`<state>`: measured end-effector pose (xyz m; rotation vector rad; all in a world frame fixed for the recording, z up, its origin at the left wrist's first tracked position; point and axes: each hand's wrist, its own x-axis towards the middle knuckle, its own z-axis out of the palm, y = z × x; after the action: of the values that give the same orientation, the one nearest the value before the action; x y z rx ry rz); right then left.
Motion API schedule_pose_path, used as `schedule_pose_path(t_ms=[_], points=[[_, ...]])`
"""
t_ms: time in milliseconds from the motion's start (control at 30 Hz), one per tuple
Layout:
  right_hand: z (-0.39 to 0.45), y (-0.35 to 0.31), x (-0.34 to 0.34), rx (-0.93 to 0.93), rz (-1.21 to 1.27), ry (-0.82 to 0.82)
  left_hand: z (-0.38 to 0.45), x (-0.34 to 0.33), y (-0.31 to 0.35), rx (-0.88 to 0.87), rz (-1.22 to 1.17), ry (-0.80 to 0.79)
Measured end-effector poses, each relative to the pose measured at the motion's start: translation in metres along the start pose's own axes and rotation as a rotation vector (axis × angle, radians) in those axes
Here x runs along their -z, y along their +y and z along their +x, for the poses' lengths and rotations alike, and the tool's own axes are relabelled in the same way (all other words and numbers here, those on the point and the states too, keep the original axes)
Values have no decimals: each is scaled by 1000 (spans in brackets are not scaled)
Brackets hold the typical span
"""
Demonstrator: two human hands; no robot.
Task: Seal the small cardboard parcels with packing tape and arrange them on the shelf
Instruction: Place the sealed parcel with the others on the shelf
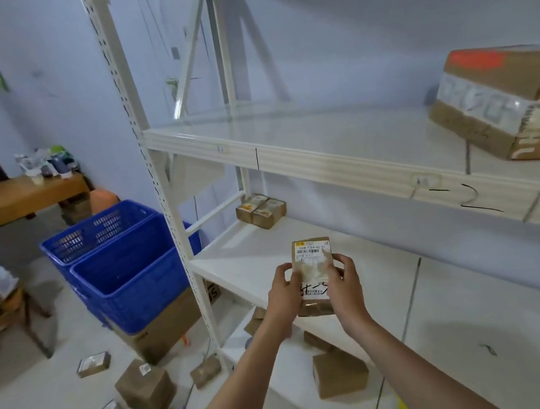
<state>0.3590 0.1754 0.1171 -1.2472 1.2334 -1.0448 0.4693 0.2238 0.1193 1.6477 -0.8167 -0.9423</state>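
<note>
Forearms: both reach up from the bottom edge toward the shelving.
Left hand (pixel 285 290): grip closed round the left edge of the small parcel (pixel 313 276), thumb on its face.
Right hand (pixel 344 283): grip closed round the parcel's right edge, thumb likewise on the label.
Small parcel: brown cardboard with a white barcode label, held upright between both hands, above the front of the middle shelf (pixel 251 265).
Shelf unit: white metal rack; two taped parcels (pixel 261 210) sit side by side at the back of the middle shelf.
Upper shelf (pixel 322 140): a large cardboard box (pixel 499 103) rests at the right.
Lower shelf: more brown parcels (pixel 339 377) lie below the hands.
Floor: pale tiles strewn with small boxes (pixel 144 388) at lower left.
Room: pale blue walls; two blue plastic crates (pixel 125 254) stand left of the rack, the nearer one on a cardboard carton.
Surface (pixel 23 195): wooden, against the far left wall, carrying bottles and clutter.
</note>
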Motion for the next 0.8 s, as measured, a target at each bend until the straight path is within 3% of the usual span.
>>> schedule_pose_path(t_ms=[133,433,800], points=[[51,8,-37,5,0,2,59,17,0,-59,137,-36],[146,12,-125,-49,-4,25,182,63,4,29,105,-75],[215,22,-186,-142,-126,161,288,107,3,100,104,-354]])
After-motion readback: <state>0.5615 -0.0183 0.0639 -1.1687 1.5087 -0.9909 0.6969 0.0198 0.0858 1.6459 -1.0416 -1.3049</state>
